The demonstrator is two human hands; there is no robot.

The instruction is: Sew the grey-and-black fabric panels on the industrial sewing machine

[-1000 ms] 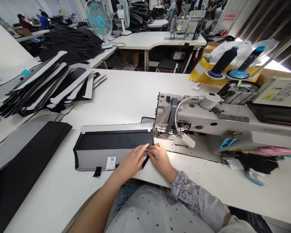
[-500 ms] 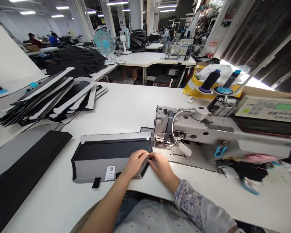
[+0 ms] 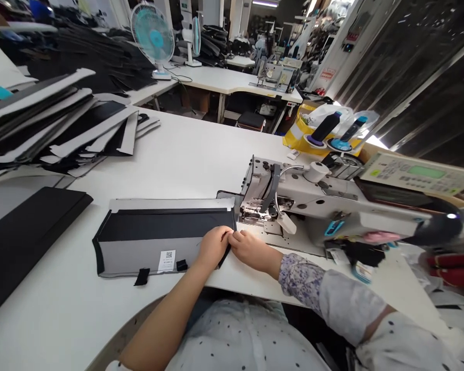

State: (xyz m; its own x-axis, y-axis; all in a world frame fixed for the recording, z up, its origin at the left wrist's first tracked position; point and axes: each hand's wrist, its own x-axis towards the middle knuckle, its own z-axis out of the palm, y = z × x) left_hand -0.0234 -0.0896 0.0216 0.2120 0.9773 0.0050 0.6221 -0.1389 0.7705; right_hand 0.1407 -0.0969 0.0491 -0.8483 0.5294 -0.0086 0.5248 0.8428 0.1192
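Observation:
A flat black and grey fabric panel (image 3: 139, 251) with black-bound edges lies on the white table in front of me. It bears a white label (image 3: 166, 261) with a square code and two short black tabs near its front edge. My left hand (image 3: 213, 248) is closed in a pinch on the panel's right edge. Right beside it, fingertips nearly meeting, my right hand (image 3: 251, 251) pinches the same edge. What lies between the fingertips is hidden. Just beyond my right hand stands the sewing machine (image 3: 270, 198), its needle area next to the panel's far right corner.
Piled fabric panels (image 3: 62, 123) cover the table's far left, with a long black panel (image 3: 31, 232) nearer me. Thread cones (image 3: 325, 128) and a control box (image 3: 425, 172) stand behind the machine. A pink cloth (image 3: 381, 236) lies at the right. Fans (image 3: 153, 36) stand farther back.
The view has tilted down and swung slightly right. Both hands stay at the panel's right edge; the right hand's fingers have drawn closer together against the left hand's.

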